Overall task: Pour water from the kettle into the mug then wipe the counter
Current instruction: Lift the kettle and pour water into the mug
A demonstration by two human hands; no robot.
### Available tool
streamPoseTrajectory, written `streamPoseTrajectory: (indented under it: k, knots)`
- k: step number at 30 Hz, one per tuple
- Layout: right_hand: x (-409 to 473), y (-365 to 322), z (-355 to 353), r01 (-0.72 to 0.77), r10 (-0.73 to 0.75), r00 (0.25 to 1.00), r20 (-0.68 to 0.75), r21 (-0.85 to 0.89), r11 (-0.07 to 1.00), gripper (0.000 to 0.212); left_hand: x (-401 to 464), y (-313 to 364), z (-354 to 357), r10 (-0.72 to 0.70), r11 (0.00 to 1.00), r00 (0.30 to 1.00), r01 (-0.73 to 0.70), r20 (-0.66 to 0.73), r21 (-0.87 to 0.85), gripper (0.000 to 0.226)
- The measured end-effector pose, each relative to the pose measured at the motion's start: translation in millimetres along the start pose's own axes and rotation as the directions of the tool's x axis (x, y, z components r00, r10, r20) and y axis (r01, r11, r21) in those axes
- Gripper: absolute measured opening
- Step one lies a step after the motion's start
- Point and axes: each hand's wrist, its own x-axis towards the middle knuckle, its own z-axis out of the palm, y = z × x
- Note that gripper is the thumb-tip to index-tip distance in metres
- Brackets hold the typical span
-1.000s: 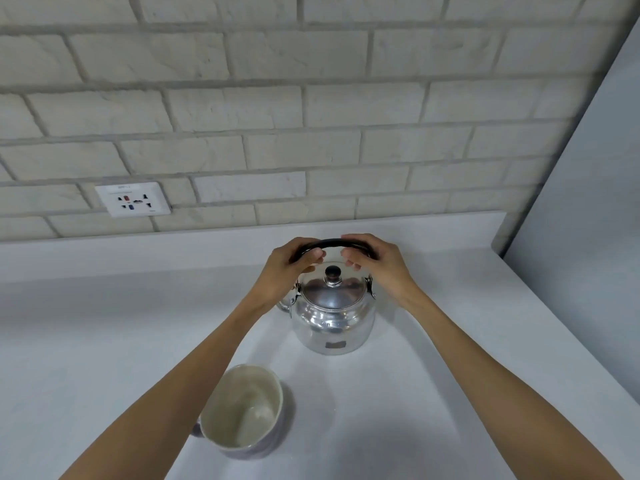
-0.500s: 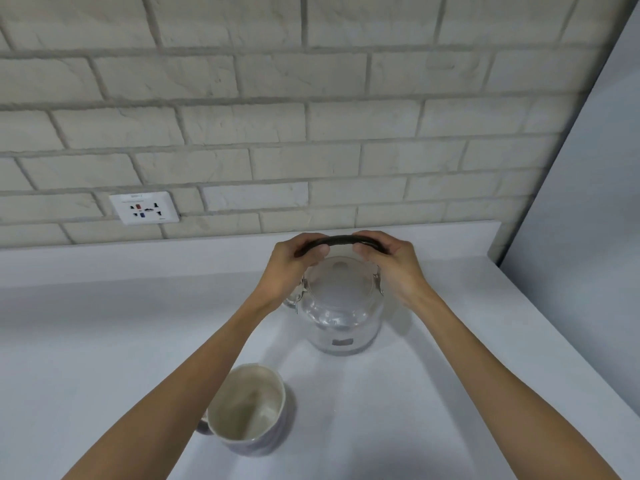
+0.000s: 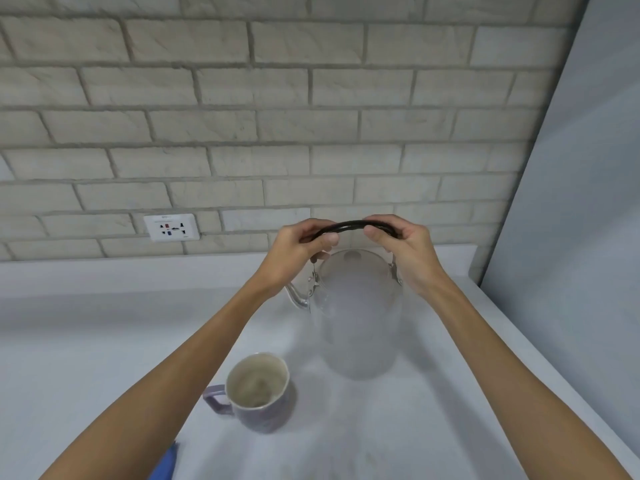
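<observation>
A metal kettle (image 3: 358,317) with a black arched handle is blurred by motion above the white counter (image 3: 104,341). Its spout points left. My left hand (image 3: 301,251) grips the left end of the handle and my right hand (image 3: 405,247) grips the right end. A lilac mug (image 3: 258,393) with a cream inside stands on the counter in front of and to the left of the kettle, its handle facing left. The mug looks empty.
A blue object (image 3: 166,462), partly hidden by my left arm, lies at the bottom edge. A brick wall with a power socket (image 3: 172,227) backs the counter. A plain grey wall (image 3: 571,237) closes off the right side.
Both hands have lifted the kettle by its handle; its body now blurs with motion. The view has tilted, which brings the mug's handle and the blue object into sight.
</observation>
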Motion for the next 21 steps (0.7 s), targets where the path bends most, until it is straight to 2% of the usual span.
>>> streamPoseTrajectory:
  k: [5,8,14,18,21]
  knots:
    - [-12.2,-20.5,2.1,0.017,-0.017,1.000,0.010,-0.012,1.000,0.017,-19.4,17.8,-1.1,0.007,0.999,1.000,-0.006,0.013,-0.044,0.016]
    - [-20.5,-27.7,4.7,0.017,-0.016,0.999,0.033,-0.026,1.000,0.017,-33.7,19.4,-6.6,0.000,1.000,0.999,0.001,0.042,-0.031,0.022]
    - [-41.7,-31.1,5.9,-0.004,0.012,0.993,0.114,-0.064,0.998,0.014,-73.8,-10.1,-42.8,-0.131,0.969,0.988,0.110,0.083,0.221,0.068]
    - [-54.7,-24.0,10.6,-0.038,0.053,0.988,0.147,-0.103,0.994,0.015,-110.2,-42.9,-68.6,-0.283,0.870,0.954,0.213,0.096,0.445,0.100]
    - [-61.4,-18.5,12.4,-0.063,0.084,0.981,0.173,-0.127,0.990,0.019,-133.9,-66.6,-79.7,-0.402,0.781,0.909,0.279,0.108,0.558,0.111]
